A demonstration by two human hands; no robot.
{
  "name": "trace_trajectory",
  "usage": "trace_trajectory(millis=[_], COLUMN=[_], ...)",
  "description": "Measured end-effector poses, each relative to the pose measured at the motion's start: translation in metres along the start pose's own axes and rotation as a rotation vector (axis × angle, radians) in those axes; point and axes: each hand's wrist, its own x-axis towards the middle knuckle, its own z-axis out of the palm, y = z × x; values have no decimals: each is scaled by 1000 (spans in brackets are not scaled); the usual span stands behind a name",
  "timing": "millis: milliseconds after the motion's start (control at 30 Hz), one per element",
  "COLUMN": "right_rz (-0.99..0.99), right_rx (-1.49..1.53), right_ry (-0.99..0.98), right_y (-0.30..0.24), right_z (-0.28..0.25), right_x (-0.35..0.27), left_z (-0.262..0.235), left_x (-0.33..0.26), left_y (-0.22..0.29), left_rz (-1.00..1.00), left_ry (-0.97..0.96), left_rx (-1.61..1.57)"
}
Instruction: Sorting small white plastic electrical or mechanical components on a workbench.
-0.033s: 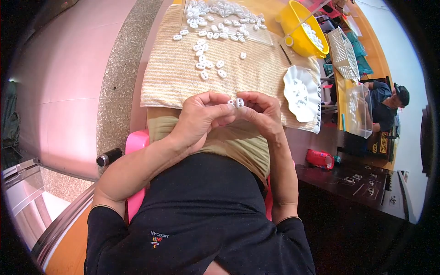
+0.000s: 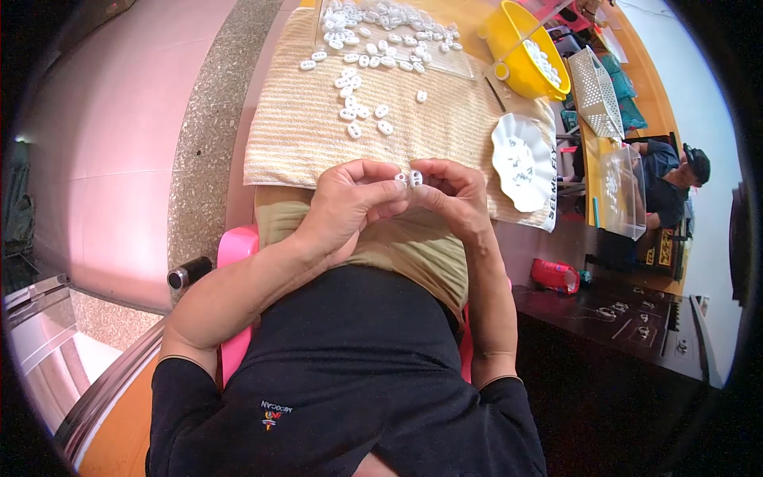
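Observation:
Over the near edge of the towel, my left hand pinches a small white piece between thumb and forefinger. My right hand grips a white oval plastic piece with dark holes, held upright close beside it. Fingertips cover much of both pieces, and I cannot tell whether they touch. Beyond my hands, loose white oval two-holed pieces lie on the striped beige towel. To the right, a white scalloped dish holds small shiny metallic bits.
A clear tray with many white pieces lies at the far side. A yellow basin with more stands far right, a thin dark tool near it. Beyond are a white perforated basket and a person at another table.

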Motion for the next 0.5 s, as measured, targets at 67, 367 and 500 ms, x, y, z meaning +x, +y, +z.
trace_trajectory(millis=[67,367,500], right_rz=[3,5,17], right_rx=[5,-5,-11], right_ry=[-9,-7,-7], right_y=[0,-2,-3], right_z=[0,5,6], right_x=[0,-2,-3], left_z=[0,1,1], left_x=[0,-1,-2], left_y=[0,-2,-2], left_rz=[3,-20,-21], left_ry=[-11,5,6], left_rx=[-1,6,14])
